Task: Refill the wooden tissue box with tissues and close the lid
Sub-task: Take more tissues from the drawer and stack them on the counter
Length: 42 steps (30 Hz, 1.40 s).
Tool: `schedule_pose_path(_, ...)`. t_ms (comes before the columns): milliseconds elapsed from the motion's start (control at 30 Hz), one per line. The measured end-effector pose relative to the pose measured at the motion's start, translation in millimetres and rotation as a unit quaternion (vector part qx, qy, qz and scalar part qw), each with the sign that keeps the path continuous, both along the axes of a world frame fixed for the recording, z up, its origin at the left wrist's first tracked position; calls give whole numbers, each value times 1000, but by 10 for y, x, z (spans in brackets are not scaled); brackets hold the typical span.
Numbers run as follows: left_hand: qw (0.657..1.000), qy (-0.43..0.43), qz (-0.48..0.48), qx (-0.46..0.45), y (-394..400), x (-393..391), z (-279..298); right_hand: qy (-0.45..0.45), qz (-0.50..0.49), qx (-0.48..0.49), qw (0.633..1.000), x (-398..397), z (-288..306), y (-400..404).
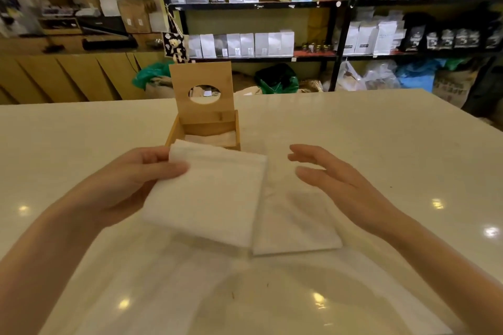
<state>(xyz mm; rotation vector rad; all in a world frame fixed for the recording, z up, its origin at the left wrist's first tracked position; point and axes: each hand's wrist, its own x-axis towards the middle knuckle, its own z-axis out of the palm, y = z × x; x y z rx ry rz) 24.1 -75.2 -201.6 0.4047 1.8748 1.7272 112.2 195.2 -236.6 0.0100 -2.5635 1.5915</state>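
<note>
— Soft, light paper, that stack of tissues; it looks floppy. Where is it held?
— Left hand pinches its far left corner, just in front of the open wooden box. Right hand is spread and empty.
— Better to support it underneath; the stack may sag.
</note>
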Motion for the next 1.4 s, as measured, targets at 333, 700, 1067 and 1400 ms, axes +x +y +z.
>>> schedule_pose_path(333,991,-77,17,112,688,339,-235,-112,79,-314,940,150,136,83)
schedule_pose_path(700,999,4,28,-35,753,340,-462,-122,-24,-182,975,189,-145,267)
schedule_pose_path(1067,982,124,46,-133,808,268,-631,-76,-91,-61,991,135,-313,285)
schedule_pose_path(1400,899,346,36,-265,772,198,-729,-21,-80,139,987,83,-415,399)
